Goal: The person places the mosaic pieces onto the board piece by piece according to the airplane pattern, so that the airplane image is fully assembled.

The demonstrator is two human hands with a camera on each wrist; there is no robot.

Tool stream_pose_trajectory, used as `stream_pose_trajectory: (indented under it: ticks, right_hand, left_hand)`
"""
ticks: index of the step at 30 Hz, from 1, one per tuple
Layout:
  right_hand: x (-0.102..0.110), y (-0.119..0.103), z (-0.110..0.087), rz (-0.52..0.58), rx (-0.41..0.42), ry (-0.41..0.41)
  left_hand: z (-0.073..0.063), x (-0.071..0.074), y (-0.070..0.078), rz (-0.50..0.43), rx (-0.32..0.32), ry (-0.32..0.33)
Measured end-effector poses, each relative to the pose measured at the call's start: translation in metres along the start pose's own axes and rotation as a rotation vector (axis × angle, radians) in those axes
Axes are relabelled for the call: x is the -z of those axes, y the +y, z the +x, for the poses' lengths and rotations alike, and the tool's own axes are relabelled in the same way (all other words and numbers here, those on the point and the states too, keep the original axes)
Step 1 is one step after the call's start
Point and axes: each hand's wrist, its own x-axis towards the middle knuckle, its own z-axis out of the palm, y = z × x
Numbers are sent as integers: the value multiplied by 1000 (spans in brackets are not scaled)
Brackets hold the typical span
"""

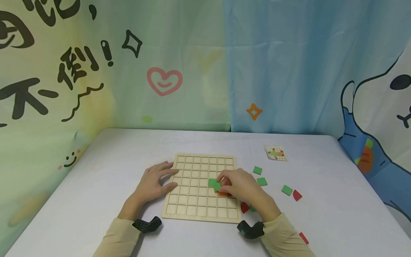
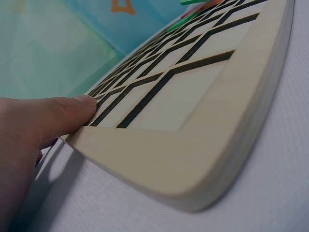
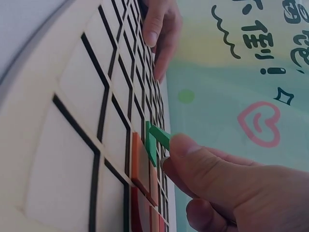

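Observation:
A pale wooden grid board [image 1: 189, 210] lies on the table. My left hand [image 1: 157, 178] rests at its left edge, fingers extended and the thumb touching the frame, as the left wrist view [image 2: 63, 113] also shows with the thumb. Over the right half, my right hand [image 1: 239, 184] pinches a green square tile [image 3: 160, 137] between thumb and finger, tilted just above the grid. Beside it another green tile [image 1: 212, 182] lies on the board. Orange tiles [image 3: 140, 166] and red pieces [image 3: 140, 212] sit in nearby cells, partly hidden by my right hand in the head view.
Right of the board lie loose green tiles [image 1: 257, 170], a red rounded piece [image 1: 297, 195], another red piece [image 1: 245, 207] by the board's edge, and a narrow red piece [image 1: 303, 238] by the right sleeve. A small pattern card [image 1: 276, 153] lies farther back.

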Motion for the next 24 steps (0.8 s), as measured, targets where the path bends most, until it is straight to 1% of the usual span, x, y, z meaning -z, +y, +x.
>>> stream_pose_trajectory:
  ticks: [11, 24]
  right_hand:
    - [-7, -3, 0, -22, 49, 0]
    - [-11, -3, 2, -75, 46, -6]
  left_hand:
    - [0, 0, 0, 4, 0, 1]
    - [0, -1, -1, 0, 2, 1]
